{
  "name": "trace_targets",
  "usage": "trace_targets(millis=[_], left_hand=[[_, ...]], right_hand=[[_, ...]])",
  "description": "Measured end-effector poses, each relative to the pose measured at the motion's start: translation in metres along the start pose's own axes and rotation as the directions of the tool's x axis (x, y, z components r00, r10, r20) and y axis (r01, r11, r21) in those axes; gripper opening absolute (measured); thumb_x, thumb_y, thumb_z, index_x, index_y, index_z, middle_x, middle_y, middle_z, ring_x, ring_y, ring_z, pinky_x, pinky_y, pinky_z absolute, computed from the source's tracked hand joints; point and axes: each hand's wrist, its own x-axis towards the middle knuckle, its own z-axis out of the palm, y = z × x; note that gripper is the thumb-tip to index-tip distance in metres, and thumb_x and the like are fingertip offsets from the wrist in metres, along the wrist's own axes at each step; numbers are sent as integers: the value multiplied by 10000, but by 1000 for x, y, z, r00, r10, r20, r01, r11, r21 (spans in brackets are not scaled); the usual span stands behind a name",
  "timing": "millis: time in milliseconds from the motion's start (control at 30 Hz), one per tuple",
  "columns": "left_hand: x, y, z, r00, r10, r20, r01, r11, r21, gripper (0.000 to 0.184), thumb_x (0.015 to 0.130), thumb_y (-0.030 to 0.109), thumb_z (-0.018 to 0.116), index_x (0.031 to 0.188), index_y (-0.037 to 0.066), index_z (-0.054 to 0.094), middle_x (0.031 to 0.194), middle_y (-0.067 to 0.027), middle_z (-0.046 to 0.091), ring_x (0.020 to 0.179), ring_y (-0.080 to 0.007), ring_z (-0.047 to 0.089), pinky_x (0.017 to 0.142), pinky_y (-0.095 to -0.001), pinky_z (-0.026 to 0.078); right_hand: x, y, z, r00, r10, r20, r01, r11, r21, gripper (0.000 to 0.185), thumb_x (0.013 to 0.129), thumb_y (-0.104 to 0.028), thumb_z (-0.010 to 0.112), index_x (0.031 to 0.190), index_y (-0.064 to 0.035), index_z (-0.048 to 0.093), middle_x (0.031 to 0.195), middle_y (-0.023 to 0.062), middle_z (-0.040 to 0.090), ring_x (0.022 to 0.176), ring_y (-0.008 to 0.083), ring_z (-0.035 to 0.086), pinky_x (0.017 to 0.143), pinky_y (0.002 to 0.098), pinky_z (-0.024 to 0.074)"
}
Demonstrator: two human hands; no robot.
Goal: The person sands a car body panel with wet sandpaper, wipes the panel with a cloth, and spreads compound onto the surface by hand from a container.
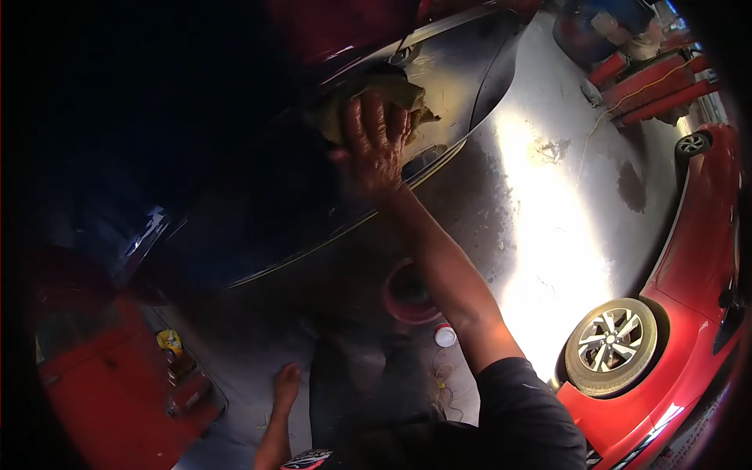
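Observation:
My right hand point(376, 145) reaches up and presses a crumpled, yellowish-brown cloth point(403, 94) against the dark car door point(454, 78). Its fingers lie over the cloth, and a corner of the cloth sticks out on the right. Close above the cloth is the door handle point(403, 55). My left hand point(287, 380) hangs low beside my leg, away from the car. Its fingers look curled in, and I see nothing in them.
A reddish bucket point(411, 294) stands on the floor below my right arm, with a small white-topped container point(445, 336) beside it. A red car point(681, 290) is at the right. Red equipment point(650, 86) with a yellow cable stands at the upper right. A red cabinet-like object point(117, 384) is at the lower left.

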Motion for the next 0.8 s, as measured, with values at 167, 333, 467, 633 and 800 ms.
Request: trace_targets(millis=[167, 333, 467, 633, 800], left_hand=[[-7, 60, -8, 999, 16, 42, -21, 993, 115, 336, 972, 232, 639, 1223, 9, 652, 1168, -161, 710, 1096, -258, 684, 948, -364, 525], [-17, 81, -5, 984, 7, 181, -64, 948, 312, 357, 970, 259, 641, 1224, 9, 653, 1172, -173, 705, 1126, -273, 669, 974, -366, 509], [-18, 94, -17, 973, 59, 223, -133, 933, 335, 334, 963, 245, 636, 1212, 24, 655, 1150, -177, 705, 1090, -297, 682, 936, -380, 525], [14, 125, -38, 952, 78, 297, -212, 867, 451, 332, 957, 226, 639, 1230, 37, 644, 1155, -182, 699, 1086, -322, 679, 922, -380, 535], [69, 136, -37, 910, 2, 415, -122, 957, 264, 360, 981, 236, 631, 1304, 76, 629, 1214, -157, 694, 1144, -237, 665, 976, -346, 517]], right_hand=[[18, 119, -7, 927, 269, -261, -272, 962, 26, 645, 1055, -442, 322, 1530, -5, 336, 1599, 235, 279, 1451, 515, 238, 1190, 619, 164], [-15, 132, -20, 649, 750, -126, -723, 660, 204, 661, 1065, -449, 310, 1526, 24, 310, 1594, 262, 266, 1468, 462, 247, 1197, 609, 164], [-109, -18, -1, 707, 697, 120, -707, 703, 79, 739, 1000, -546, 445, 1559, -84, 302, 1622, 228, 209, 1488, 494, 143, 1170, 642, 159], [-162, -78, -2, 774, 230, 590, -407, 895, 184, 720, 871, -586, 624, 1514, -360, 392, 1582, -4, 328, 1457, 435, 260, 1171, 654, 219], [-101, 67, -18, 816, 578, 27, -579, 815, 39, 658, 1033, -474, 381, 1534, -49, 345, 1588, 207, 306, 1457, 470, 241, 1179, 599, 161]])
